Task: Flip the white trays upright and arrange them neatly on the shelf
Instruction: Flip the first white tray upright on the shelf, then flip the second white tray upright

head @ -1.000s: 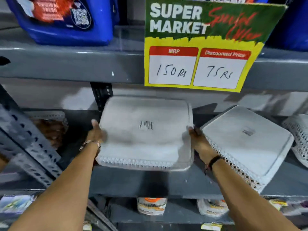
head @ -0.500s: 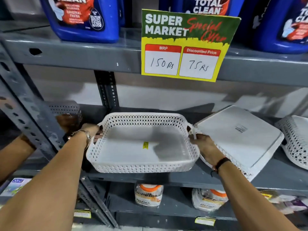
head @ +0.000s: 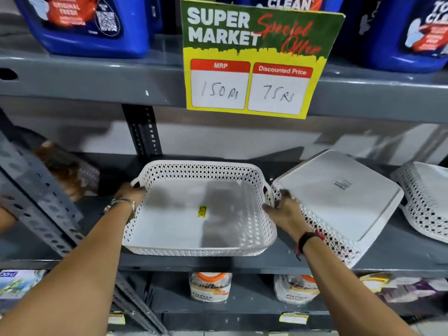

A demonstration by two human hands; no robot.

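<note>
The left hand [head: 131, 194] grips the left handle of the upright tray [head: 194, 214], which sits at the near edge of the grey shelf [head: 400, 246]. The right hand [head: 282, 212] lies with loose fingers against its right wall, gripping nothing. Right of it, the second tray [head: 339, 200] lies upside down and tilted; a third tray [head: 424, 197] is at the far right.

Supermarket: price sign [head: 257, 61], stocked shelves [head: 97, 81]

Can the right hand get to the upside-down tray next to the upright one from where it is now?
Probably yes. The right hand sits at the upright tray's right handle, and the upside-down tray lies right beside it, its lattice edge about touching the hand. Nothing stands between them.
</note>
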